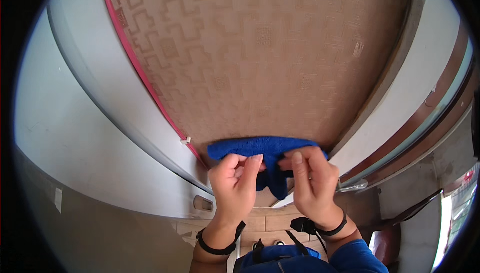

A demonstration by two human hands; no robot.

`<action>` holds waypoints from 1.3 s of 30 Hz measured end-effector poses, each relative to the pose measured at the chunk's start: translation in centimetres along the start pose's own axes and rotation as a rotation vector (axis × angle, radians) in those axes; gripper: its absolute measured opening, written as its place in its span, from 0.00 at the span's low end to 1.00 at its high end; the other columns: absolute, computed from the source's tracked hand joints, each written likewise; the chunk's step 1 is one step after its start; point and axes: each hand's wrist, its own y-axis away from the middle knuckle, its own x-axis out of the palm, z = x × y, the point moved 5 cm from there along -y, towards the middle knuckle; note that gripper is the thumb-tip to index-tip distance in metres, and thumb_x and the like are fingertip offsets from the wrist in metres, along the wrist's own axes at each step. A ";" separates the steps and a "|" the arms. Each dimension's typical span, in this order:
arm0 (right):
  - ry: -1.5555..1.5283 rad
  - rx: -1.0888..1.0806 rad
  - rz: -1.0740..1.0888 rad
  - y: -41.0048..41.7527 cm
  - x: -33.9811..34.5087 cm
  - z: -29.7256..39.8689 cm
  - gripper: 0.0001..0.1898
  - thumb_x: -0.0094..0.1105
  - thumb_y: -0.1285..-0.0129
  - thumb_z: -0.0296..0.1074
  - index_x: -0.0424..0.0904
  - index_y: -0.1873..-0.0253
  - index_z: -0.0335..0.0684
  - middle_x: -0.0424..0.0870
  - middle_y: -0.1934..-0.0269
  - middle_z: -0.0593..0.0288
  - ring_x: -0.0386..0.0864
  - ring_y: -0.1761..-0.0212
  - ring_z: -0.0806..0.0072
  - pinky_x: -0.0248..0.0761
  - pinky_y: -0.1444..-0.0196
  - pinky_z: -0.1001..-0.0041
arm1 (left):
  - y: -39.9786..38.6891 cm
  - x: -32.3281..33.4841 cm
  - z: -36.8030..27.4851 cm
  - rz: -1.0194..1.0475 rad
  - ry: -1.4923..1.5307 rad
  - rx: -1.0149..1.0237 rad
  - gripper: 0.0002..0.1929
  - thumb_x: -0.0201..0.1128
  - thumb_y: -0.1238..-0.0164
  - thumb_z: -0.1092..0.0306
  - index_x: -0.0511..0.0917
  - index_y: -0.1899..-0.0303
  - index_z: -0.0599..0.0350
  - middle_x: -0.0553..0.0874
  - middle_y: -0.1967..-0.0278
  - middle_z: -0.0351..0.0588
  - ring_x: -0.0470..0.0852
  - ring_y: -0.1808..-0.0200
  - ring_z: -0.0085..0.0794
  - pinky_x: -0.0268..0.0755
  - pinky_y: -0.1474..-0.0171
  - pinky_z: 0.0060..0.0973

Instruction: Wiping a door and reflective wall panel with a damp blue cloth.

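A blue cloth [262,147] lies across the foot of the patterned wall in the picture, its middle hanging down between my hands. My left hand [236,184] is in front of its left half, fingers curled and thumb tip near the index finger. On the right, my right hand [315,183] has its fingers bent in the same way, fingertips over the cloth. Whether either hand grips the cloth is not plain, as the fingers hide the contact. Both wrists wear black straps.
Patterned wallpaper [262,66] fills the space ahead. A pink cable [138,62] with a small white clip [185,140] runs down its left edge, beside a large white panel [93,123] with a recessed handle [203,203]. A white frame [405,81] borders the right. Wood-look flooring [258,224] lies below.
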 end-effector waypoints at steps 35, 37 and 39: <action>-1.500 0.876 -0.080 18.7 -1.8 -7.2 0.17 0.45 0.40 0.39 0.66 0.48 0.40 0.74 0.56 0.57 0.70 0.51 0.64 0.59 0.45 0.66 | 25.3 -0.9 5.7 0.169 -0.685 0.306 0.09 0.59 0.55 0.77 0.79 0.68 0.62 0.80 0.68 0.53 0.77 0.61 0.46 0.67 0.57 0.35; -1.733 0.946 -0.082 20.2 -3.9 -7.9 0.20 0.44 0.39 0.40 0.65 0.45 0.37 0.73 0.51 0.53 0.70 0.49 0.62 0.60 0.45 0.64 | 27.6 0.2 6.3 0.242 -0.549 0.222 0.06 0.58 0.54 0.78 0.78 0.70 0.62 0.80 0.72 0.52 0.79 0.68 0.43 0.69 0.64 0.31; -1.744 0.902 -0.103 21.6 -6.8 -8.4 0.22 0.42 0.38 0.42 0.63 0.44 0.34 0.70 0.47 0.50 0.70 0.48 0.61 0.61 0.44 0.62 | 29.0 1.3 5.7 0.199 -0.495 0.244 0.03 0.55 0.50 0.80 0.75 0.72 0.64 0.80 0.75 0.50 0.78 0.75 0.36 0.70 0.69 0.26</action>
